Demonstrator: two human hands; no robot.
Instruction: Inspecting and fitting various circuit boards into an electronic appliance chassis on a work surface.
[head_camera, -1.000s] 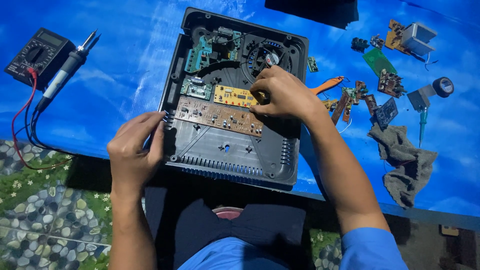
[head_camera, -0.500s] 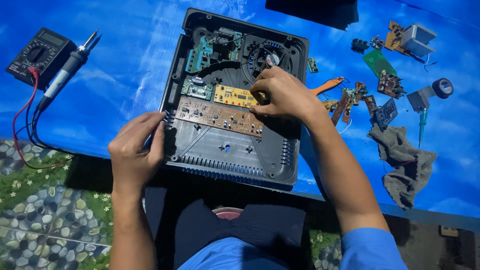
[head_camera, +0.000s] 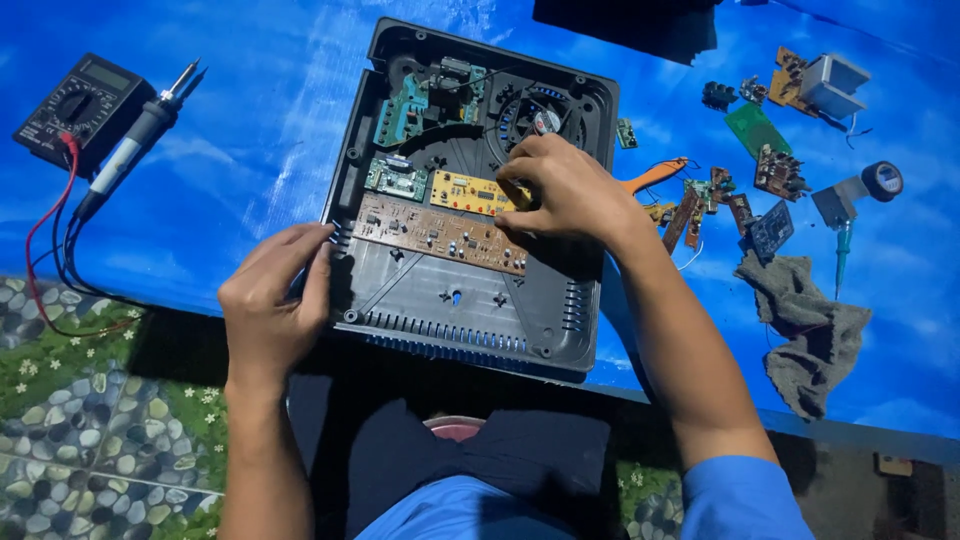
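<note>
Black plastic makes up the opened appliance housing, which lies flat on the blue-covered desk with its inner side up. The left hand grips the housing's left edge, fingers curled together against the rim beside the long brown circuit board. The right hand rests over the right end of the small yellow board, its fingers drawn together on something there.

To do this well, the left hand should, I judge, keep the housing pressed steady so it does not slide on the desk, while the right fingers work with light, straight pressure (a thin board will likely flex or crack if levered from one corner). Wires near the fan, just beyond the right fingers, want care.

What the right fingertips pinch is hidden under the hand; a screw, a connector or the board's own edge, I cannot tell. The fan is partly covered too. The loose parts well to the right of the right fingers are too small to identify singly, and the multimeter far left of the left fingers shows only at an angle.
</note>
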